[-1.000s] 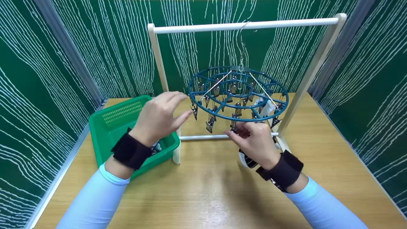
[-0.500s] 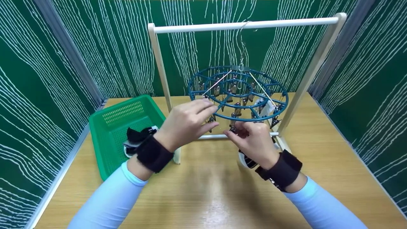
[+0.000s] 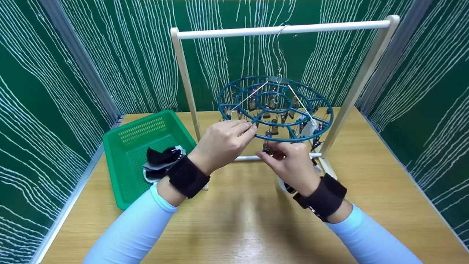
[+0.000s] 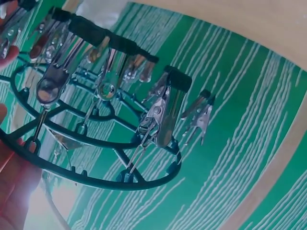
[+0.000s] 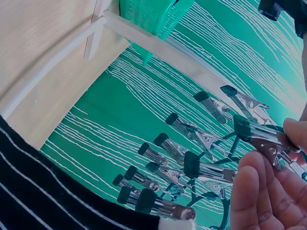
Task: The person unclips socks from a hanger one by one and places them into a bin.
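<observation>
A round dark-teal clip hanger point(image 3: 293, 140) with several metal clips hangs by a hook from the rack's top bar. At its front left, my left hand point(image 3: 223, 141) grips the outer rim; in the left wrist view, fingers point(image 4: 21, 184) lie against that rim. My right hand point(image 3: 293, 161) pinches a dark-tipped metal clip point(image 5: 261, 134) hanging from the front rim, thumb on one side and fingers on the other. A black sock with white stripes point(image 5: 53, 184) hangs near the right hand, mostly hidden behind it in the head view.
A green basket point(image 3: 111, 165) stands at the left holding black, grey and white socks point(image 3: 163, 161). The wooden rack point(image 3: 366, 73) frames the hanger, with a low crossbar point(image 3: 247, 158) behind the hands. Green panels with white lines enclose the table.
My left hand has moved right from near the basket to the hanger's front rim and closed on it. The hanger has shifted slightly. My right hand keeps pinching its clip almost in place.
</observation>
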Demonstrator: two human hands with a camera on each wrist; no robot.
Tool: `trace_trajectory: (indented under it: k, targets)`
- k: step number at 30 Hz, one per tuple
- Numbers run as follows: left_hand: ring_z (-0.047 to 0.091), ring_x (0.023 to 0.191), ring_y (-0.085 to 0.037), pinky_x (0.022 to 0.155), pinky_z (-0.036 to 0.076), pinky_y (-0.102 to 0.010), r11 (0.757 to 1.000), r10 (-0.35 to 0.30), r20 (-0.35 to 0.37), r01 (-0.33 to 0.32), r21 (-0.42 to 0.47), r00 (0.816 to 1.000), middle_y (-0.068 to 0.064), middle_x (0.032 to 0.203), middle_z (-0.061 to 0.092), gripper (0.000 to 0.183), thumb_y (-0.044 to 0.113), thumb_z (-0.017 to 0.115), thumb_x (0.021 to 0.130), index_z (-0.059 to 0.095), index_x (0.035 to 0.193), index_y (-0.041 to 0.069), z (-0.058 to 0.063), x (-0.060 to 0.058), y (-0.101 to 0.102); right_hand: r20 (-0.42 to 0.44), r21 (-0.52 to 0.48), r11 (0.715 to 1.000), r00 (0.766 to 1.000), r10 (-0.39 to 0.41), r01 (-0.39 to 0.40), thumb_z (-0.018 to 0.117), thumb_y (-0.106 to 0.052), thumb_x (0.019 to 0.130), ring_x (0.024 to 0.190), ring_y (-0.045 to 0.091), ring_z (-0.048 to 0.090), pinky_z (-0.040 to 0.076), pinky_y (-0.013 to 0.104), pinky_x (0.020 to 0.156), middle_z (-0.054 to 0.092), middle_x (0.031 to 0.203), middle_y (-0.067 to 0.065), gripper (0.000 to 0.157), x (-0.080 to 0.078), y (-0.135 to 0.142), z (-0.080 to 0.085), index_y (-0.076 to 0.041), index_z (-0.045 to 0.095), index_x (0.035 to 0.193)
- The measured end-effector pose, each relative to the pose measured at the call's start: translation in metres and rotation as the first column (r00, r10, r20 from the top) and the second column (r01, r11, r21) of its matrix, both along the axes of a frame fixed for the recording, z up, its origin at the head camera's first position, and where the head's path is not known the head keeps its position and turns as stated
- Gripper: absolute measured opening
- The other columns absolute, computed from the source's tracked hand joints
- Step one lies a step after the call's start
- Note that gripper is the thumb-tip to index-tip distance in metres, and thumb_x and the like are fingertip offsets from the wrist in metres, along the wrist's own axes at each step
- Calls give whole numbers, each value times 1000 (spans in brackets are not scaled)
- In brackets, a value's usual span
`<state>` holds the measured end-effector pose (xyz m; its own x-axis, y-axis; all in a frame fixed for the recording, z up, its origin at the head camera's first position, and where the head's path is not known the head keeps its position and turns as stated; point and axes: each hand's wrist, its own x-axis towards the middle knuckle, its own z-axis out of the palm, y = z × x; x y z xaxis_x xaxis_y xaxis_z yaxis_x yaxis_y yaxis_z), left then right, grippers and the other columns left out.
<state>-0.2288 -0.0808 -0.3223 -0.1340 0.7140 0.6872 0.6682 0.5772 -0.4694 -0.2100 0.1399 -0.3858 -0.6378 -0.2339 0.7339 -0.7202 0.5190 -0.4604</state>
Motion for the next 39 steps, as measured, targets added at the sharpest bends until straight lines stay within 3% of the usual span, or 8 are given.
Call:
trace_trajectory:
  k: [5,13,16,21,24,28,33,39]
  targets:
    - [81,89,-19,83,68,-30,1000,4,-18,-4,-8,1000,-6,98,83,9,4,74,102,82,106,5,-2,-2,1,-16,9,1000,1000,1,-1,89,-6,90,61,14,68,59,20,59,80,81,9,16,2,1,1,3,81,100]
    - [82,90,-21,85,68,-32,999,-23,-18,24,28,1000,-8,97,84,9,0,75,100,83,102,3,-3,-5,-2,-124,34,999,992,22,-18,92,-8,86,62,12,67,56,15,60,79,81,8,20,8,7,6,0,81,100]
    - [82,90,-21,85,68,-31,999,-20,-19,20,29,1000,-8,97,84,9,0,76,99,83,102,2,-3,-5,-3,-193,4,1000,981,25,-24,92,-7,86,62,15,68,56,13,62,78,79,8,19,11,11,10,1,81,100]
    - [83,92,-21,86,67,-31,1000,-8,-7,8,27,1000,-9,98,85,8,1,77,99,84,103,2,-3,-6,-4,-307,-109,994,952,-10,-25,81,-17,98,63,20,68,54,7,71,78,79,12,20,18,22,21,3,81,99]
    - [83,92,-21,87,67,-31,999,-10,2,10,30,1000,-9,99,85,8,1,77,99,84,103,2,-3,-7,-4,-340,-177,984,938,-62,1,80,-10,95,68,21,68,52,5,81,79,82,16,14,23,29,29,4,80,99]
    - [83,93,-21,87,67,-31,999,-18,3,18,39,1000,-9,98,85,8,0,77,98,83,102,2,-4,-8,-5,-325,-213,973,933,-157,90,82,4,85,87,25,69,49,9,93,78,96,23,21,26,41,38,6,79,105]
    - [83,93,-21,86,68,-32,998,-26,10,25,50,1000,-9,98,85,9,-1,76,98,83,102,2,-5,-8,-4,-217,-128,971,950,-226,202,79,12,85,119,41,65,43,18,112,73,125,28,38,24,59,41,8,74,123]
    - [83,92,-22,86,68,-32,998,-31,39,29,59,999,-10,99,85,9,-1,75,98,83,102,1,-4,-6,-4,-81,1,965,962,-260,261,77,15,84,138,49,58,46,54,124,66,143,30,52,11,76,38,9,68,136]
